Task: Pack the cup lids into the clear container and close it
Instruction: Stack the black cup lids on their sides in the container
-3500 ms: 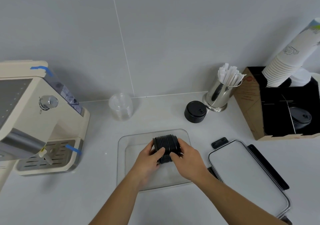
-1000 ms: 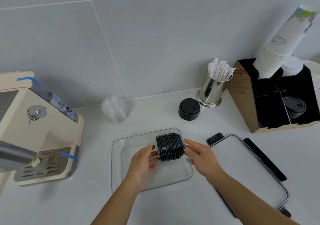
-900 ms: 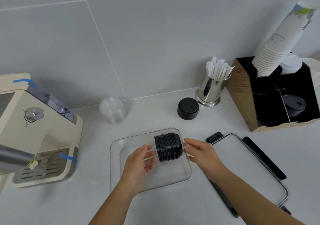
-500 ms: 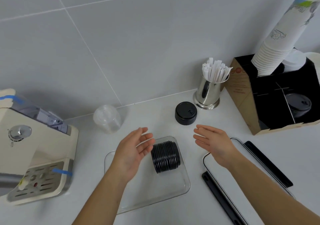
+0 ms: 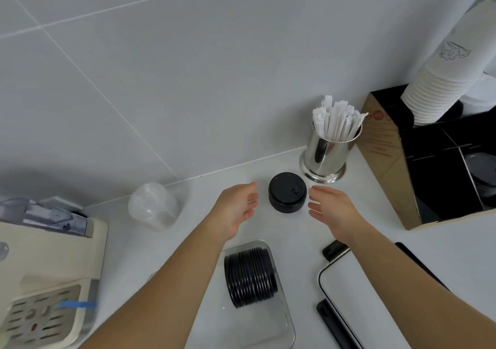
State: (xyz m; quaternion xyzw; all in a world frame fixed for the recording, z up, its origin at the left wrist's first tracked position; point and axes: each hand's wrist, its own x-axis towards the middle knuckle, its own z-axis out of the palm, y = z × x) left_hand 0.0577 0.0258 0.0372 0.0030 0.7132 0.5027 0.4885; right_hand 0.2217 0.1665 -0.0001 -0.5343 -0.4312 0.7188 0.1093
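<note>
A short stack of black cup lids (image 5: 287, 195) stands upright on the white counter near the wall. My left hand (image 5: 237, 209) is just left of it and my right hand (image 5: 331, 209) just right of it, both with fingers extended, neither touching it. Nearer to me, a row of black lids (image 5: 251, 276) lies on its side inside the clear container (image 5: 284, 319), partly behind my left forearm. The container's lid (image 5: 349, 303), pale with black clips, lies flat to its right.
A stack of clear lids (image 5: 153, 206) lies at the wall on the left. A cream coffee machine (image 5: 48, 281) fills the left edge. A steel cup of wrapped straws (image 5: 328, 150) and a cardboard organiser (image 5: 429, 166) with paper cups (image 5: 453, 66) stand at the right.
Both hands let go of the row of lids in the container and moved forward to either side of the black stack by the wall. The camera view shifted forward.
</note>
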